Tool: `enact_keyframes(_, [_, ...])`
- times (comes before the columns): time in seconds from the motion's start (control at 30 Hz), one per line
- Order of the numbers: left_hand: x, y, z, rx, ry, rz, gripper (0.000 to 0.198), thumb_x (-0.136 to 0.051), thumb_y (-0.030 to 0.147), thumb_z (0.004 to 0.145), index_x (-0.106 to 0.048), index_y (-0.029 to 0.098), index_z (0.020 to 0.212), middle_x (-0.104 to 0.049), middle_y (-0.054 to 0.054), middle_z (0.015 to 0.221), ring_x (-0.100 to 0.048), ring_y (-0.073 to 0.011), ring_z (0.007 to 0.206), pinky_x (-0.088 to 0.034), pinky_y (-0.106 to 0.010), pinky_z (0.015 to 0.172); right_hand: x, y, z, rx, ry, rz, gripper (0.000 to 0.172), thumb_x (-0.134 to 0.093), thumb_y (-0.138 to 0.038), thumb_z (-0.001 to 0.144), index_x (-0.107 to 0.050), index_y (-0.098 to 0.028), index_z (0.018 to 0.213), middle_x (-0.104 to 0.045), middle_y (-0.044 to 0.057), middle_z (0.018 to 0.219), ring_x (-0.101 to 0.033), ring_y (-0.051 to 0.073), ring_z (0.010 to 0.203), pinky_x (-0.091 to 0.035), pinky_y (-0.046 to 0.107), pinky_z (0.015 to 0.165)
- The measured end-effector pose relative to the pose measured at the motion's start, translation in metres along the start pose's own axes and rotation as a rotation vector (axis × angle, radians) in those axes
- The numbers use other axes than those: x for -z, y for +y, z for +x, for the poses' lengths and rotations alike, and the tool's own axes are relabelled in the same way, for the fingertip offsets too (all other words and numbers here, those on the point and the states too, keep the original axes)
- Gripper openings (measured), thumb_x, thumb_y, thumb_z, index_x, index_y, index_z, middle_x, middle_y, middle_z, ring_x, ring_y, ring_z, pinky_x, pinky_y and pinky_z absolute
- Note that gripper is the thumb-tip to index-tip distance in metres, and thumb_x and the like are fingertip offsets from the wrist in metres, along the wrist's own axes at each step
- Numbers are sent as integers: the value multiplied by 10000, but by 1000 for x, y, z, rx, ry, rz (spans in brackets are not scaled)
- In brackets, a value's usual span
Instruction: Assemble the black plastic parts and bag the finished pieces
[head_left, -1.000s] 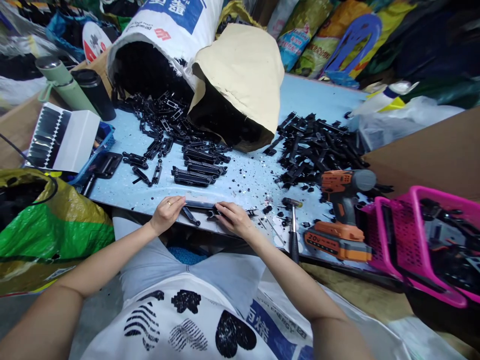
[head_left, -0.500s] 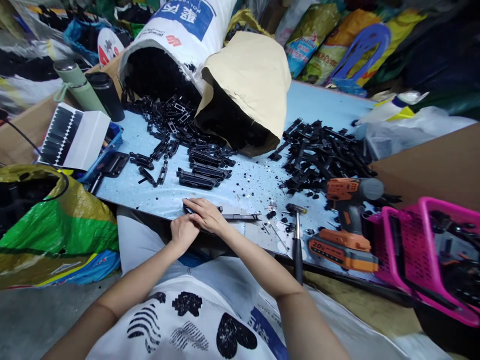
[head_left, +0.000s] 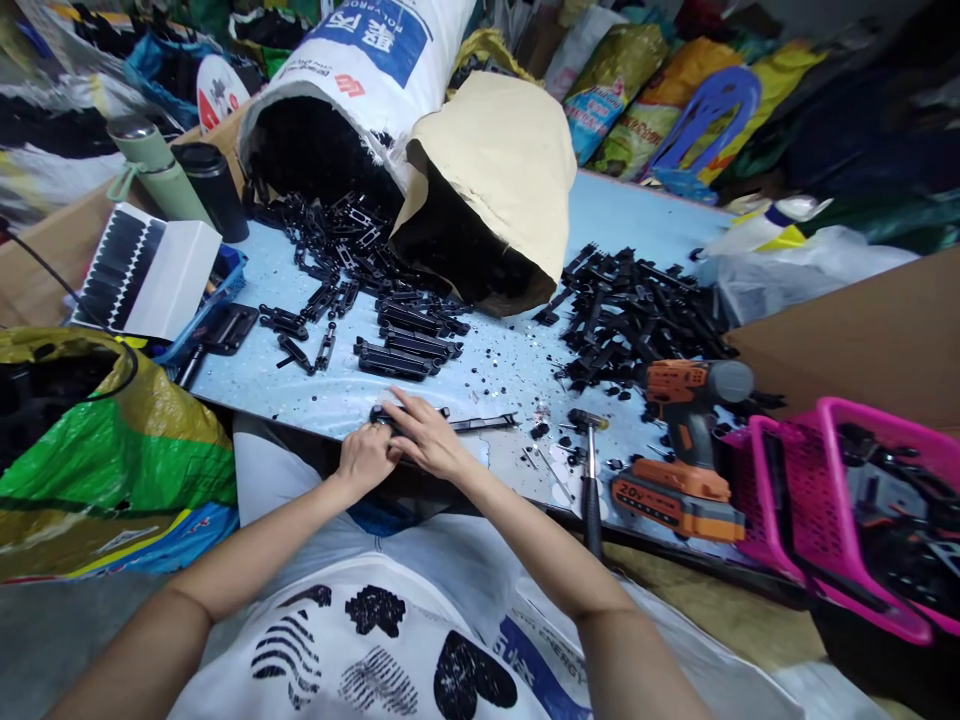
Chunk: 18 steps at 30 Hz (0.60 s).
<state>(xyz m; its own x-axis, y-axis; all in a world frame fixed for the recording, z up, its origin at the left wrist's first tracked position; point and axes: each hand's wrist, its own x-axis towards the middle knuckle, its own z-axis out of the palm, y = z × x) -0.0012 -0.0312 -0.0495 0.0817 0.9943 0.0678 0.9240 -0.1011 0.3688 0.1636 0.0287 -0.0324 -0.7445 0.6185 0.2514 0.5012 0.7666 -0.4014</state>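
At the table's near edge, my left hand (head_left: 366, 460) is closed around the left end of a long black plastic part (head_left: 480, 423), with its fingers curled in. My right hand (head_left: 429, 440) lies across the same part, its fingers stretched out and apart, their tips by the left hand's knuckles. Between the hands the part is mostly hidden; its slim right end points to the right along the table. Just beyond lies a row of similar black parts (head_left: 397, 360). A hammer (head_left: 591, 480) rests to the right, its handle over the edge.
An orange cordless drill (head_left: 679, 450) stands right of the hammer, beside a pink basket (head_left: 840, 520). Heaps of black pieces (head_left: 637, 310) lie farther back. A paper sack (head_left: 502, 170) and a white woven sack (head_left: 367, 90) open toward me. At left are a flask (head_left: 161, 170) and a black cup (head_left: 214, 190).
My right hand's fingers have lifted and spread, and the hand has moved slightly right. The left hand has shifted a little, and the black part's right end has turned slightly away from me.
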Motion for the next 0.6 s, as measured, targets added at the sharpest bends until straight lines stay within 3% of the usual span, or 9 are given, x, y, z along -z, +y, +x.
enact_keyframes(0.1, [4,-9,17,-453,129,32,328,-469,383,899,-634,148,1059,-650,-146,1042,-582,-265,1021,-439,-369,841,18,33,-42,-142,122,-202,762,-446,-675,813,-415,-130,1345,-417,203,1374,-407,316,1243,-338,518,998])
enact_keyframes(0.17, [4,-10,34,-647,98,83,424,-477,404,901,-542,126,1215,-604,-168,1152,-544,-275,1087,-413,-387,882,25,54,-66,-238,114,-318,731,-478,-727,754,-564,-114,1142,-572,200,1137,-529,312,1054,-423,453,860])
enact_keyframes(0.23, [4,-6,51,-684,14,138,461,-488,421,896,-533,82,1205,-625,-181,1059,-573,-273,1004,-426,-377,826,28,67,-80,-241,58,-388,611,-463,-719,773,-623,-134,843,-614,125,809,-573,236,778,-425,333,673])
enact_keyframes(0.3, [5,-1,60,-635,-38,155,417,-469,441,901,-613,68,1019,-643,-160,873,-602,-253,852,-439,-348,730,32,67,-84,-179,34,-420,572,-422,-681,827,-570,-157,653,-541,59,611,-511,164,586,-338,272,546])
enact_keyframes(0.4, [15,4,56,-603,-15,100,469,-377,459,932,-621,117,723,-620,-116,687,-594,-208,680,-426,-304,613,50,49,-81,-30,55,-378,571,-374,-649,868,-513,-169,593,-489,26,547,-439,124,496,-253,266,488])
enact_keyframes(0.5, [37,10,35,-680,50,-41,504,-305,432,955,-583,157,637,-593,-70,595,-567,-171,584,-389,-279,532,82,19,-78,128,37,-202,571,-343,-661,868,-470,-184,581,-450,6,530,-406,113,480,-245,270,478])
enact_keyframes(0.6, [65,24,6,-801,29,-354,546,-218,431,969,-543,180,610,-555,-42,531,-527,-142,510,-367,-276,489,108,-12,-79,258,0,86,583,-298,-695,856,-438,-201,578,-397,-14,503,-388,110,463,-260,274,467])
